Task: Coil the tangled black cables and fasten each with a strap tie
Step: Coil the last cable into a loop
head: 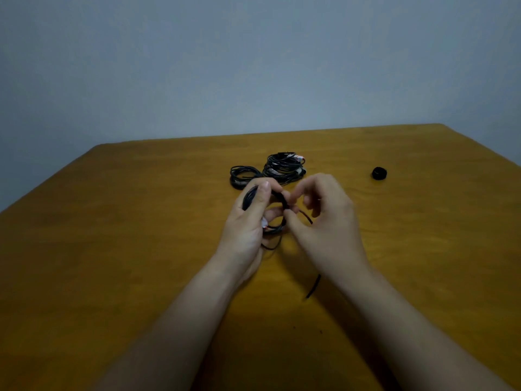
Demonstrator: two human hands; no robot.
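Held coil: I see the left hand (248, 221) gripping a small round coil of thin black cable (275, 229) above mid-table, thumb laid over the top and fingers curled beneath.
Strap: my right hand (329, 218) pinches a narrow dark strap tie (306, 217) against the coil's right side with thumb and forefinger. The other fingers are loosely bent, and the strap's tail sticks out toward the palm.
Other cables: two glossy black bundles lie touching behind the hands, the left bundle (244, 176) and the right bundle (283, 167). The right one shows pale plugs.
Supplies: a squat black roll (379, 173) sits far right. A short dark strip (313, 286) lies beside the right wrist.
Hard to read: the fingers hide where strap meets cable, so I cannot tell whether it is wrapped.
Room: the smooth ochre wooden table (141, 221) spreads wide on both sides, its far edge against a plain grey wall (253, 66).
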